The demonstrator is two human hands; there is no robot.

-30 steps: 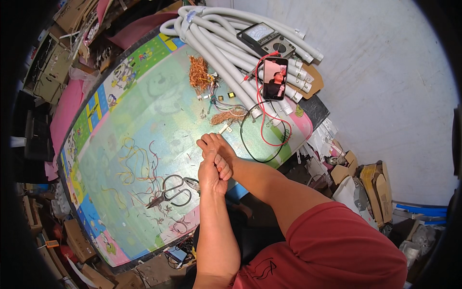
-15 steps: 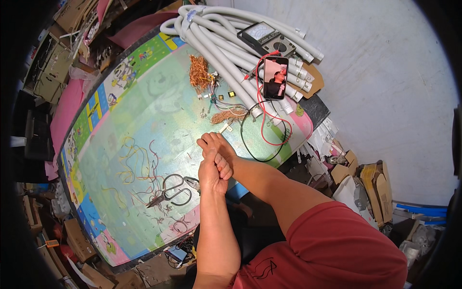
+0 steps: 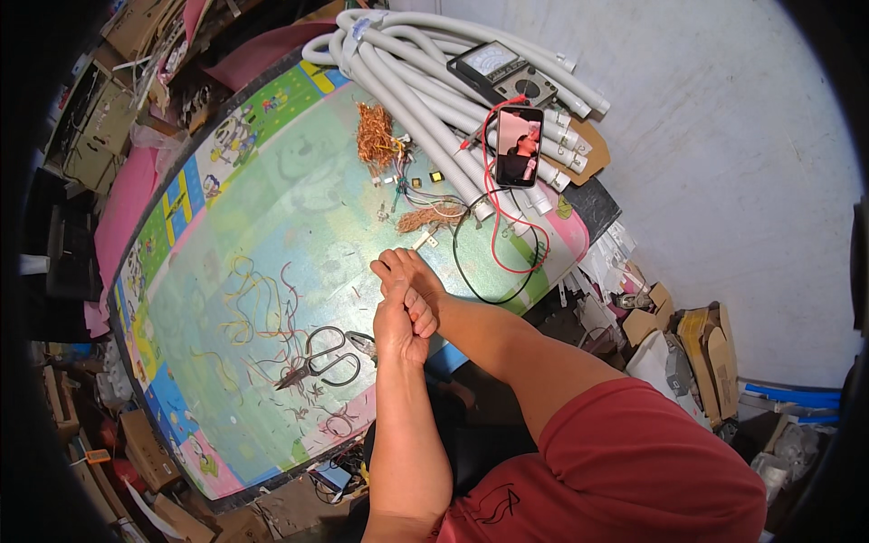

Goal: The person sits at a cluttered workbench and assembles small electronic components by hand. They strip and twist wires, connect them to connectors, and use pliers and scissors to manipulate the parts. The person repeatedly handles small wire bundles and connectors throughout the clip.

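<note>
Two hands: left hand (image 3: 396, 328) and right hand (image 3: 409, 282) are pressed together over the near right part of the table (image 3: 272, 208), fingers curled and interlocked; whether anything is pinched between them cannot be told.
Left hand: loosely fisted, knuckles against the right palm, forearm coming up from the lower edge.
Right hand: fingers wrapped over the left hand, forearm crossing in from the right over the table's near right edge.
Scissors: black-handled scissors (image 3: 319, 356) lie flat just left of the left hand, close to the near edge, blades pointing left.
Wire scraps: thin offcuts (image 3: 258, 308) are scattered across the middle and near part of the table, around the scissors.
Copper strands: a bundle of bare copper strands (image 3: 374, 136) sits toward the far edge; a smaller tuft (image 3: 418, 219) lies just beyond the hands.
Hoses: a bundle of grey corrugated hoses (image 3: 425, 68) runs along the far right edge, overhanging the corner.
Phone: a lit phone (image 3: 520, 147) leans on the hoses at the far right corner.
Meter: an analogue multimeter (image 3: 498, 72) rests on the hoses, its red lead (image 3: 507, 258) and black lead (image 3: 471, 281) looping down to the right edge near the right forearm.
Open room: the table's centre and left half hold only scraps; the far right corner is crowded.
Surroundings: cardboard boxes (image 3: 697, 344) and clutter crowd the floor right of the table.
</note>
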